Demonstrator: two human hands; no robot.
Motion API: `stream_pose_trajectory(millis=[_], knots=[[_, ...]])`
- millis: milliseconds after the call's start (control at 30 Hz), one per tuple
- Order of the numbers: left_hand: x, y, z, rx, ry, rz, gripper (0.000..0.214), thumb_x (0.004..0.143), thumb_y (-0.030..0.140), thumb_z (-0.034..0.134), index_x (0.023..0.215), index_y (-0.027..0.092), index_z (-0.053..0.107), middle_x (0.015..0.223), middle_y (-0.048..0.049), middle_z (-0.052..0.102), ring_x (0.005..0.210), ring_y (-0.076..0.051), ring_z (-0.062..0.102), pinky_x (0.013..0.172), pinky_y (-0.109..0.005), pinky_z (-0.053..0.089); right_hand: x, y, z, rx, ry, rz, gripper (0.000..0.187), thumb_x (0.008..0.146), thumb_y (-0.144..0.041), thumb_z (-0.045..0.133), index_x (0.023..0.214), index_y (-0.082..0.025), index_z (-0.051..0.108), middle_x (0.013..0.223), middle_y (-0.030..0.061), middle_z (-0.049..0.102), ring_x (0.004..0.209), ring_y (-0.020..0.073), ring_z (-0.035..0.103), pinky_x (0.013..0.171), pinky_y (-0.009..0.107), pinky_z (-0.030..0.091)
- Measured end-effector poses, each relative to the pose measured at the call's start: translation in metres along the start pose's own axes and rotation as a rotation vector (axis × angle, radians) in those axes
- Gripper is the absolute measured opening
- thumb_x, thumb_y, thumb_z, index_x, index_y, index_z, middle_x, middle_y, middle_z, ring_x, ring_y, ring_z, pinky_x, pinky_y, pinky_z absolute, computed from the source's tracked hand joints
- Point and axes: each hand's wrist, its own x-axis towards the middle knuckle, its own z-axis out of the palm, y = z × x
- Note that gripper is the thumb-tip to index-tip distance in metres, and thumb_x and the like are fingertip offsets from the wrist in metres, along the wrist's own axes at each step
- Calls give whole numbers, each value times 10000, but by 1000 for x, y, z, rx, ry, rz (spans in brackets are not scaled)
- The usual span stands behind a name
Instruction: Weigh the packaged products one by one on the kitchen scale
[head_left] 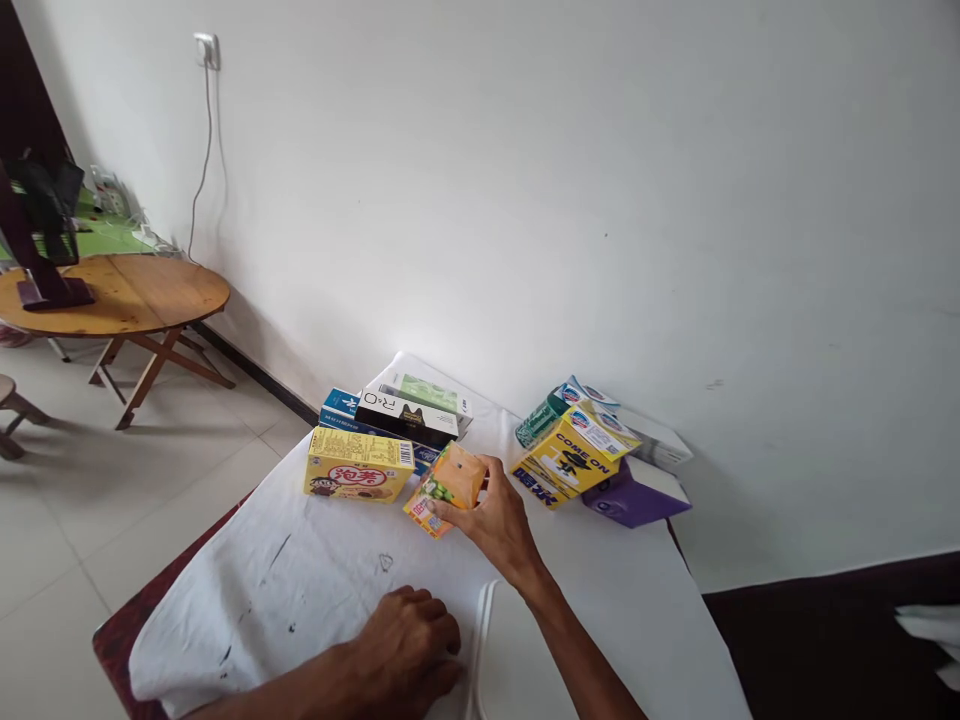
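My right hand [499, 525] grips a small orange printed box [459, 475] between thumb and fingers. Green and yellow pictures show on its side, and it is held tilted beside a yellow snack box [360, 468]. My left hand [409, 640] lies on the white cloth with its fingers curled in and nothing visible in them. Just right of it is a white plastic tray or lid [517, 650], partly covered by my right forearm. Behind the yellow snack box stand a black-and-white box [409, 415], a blue box [340, 405] and a green-and-white box [431, 392].
A second group on the right has a yellow box [574, 455], a purple box [634, 495], a green container [536, 420] and a white box [660, 440]. The wall borders the cloth-covered table [300, 570]. A round wooden table [150, 290] with a fan stands left.
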Motion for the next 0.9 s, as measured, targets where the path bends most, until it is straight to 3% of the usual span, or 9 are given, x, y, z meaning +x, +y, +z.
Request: stream_pose_trajectory(millis=[133,267,400,500,600,667,800,900], knots=[[3,0,9,14,-50,22,154,843,269,731,963,181,690,939,-76,738,872,-261,694,804,-354,517,1,0,26,-28,92,25,702,564,-447,837,1124,-230,474,1069,75,670,996,301,658,867,416,535],[4,-4,8,-4,-59,12,151,850,245,709,984,181,679,961,-84,731,898,-265,687,812,-358,509,1,7,43,12,66,-6,765,587,-447,831,1211,-215,453,1156,100,645,1076,308,639,934,433,525],[3,-7,6,-50,-32,5,89,862,201,666,949,183,672,931,-79,724,886,-254,683,801,-345,497,1,11,48,32,57,-2,914,596,-455,845,1349,-186,400,1292,149,591,1239,338,572,1056,478,469],[2,-7,2,-77,-7,11,83,879,190,634,954,187,669,922,-63,719,864,-230,675,779,-318,489,-5,11,41,72,14,-7,1049,602,-444,852,1462,-169,319,1408,191,516,1312,357,525,1054,493,484],[1,-6,-7,-133,38,0,111,930,212,573,991,181,661,905,-48,704,792,-186,654,727,-280,479,-19,16,24,91,-16,-42,1076,621,-442,851,1508,-183,300,1480,199,465,1301,360,538,986,483,538],[-1,-5,-13,-200,73,-16,128,938,239,560,1003,181,653,889,-39,684,759,-170,629,711,-270,471,-32,25,5,77,-2,-76,973,660,-440,833,1483,-221,363,1469,169,492,1285,344,554,955,472,556],[-10,2,-22,-211,16,2,139,911,260,571,1015,199,638,922,-32,654,802,-175,603,755,-280,471,-46,55,-51,-3,92,-144,652,732,-392,768,1321,-246,529,1362,122,583,1243,316,584,932,467,561],[-14,13,-27,-165,-76,-15,183,942,254,517,1070,222,643,987,-34,669,880,-190,619,837,-308,479,-36,78,-98,-73,213,-150,565,715,-386,765,1223,-230,572,1303,114,613,1236,320,581,988,484,522]])
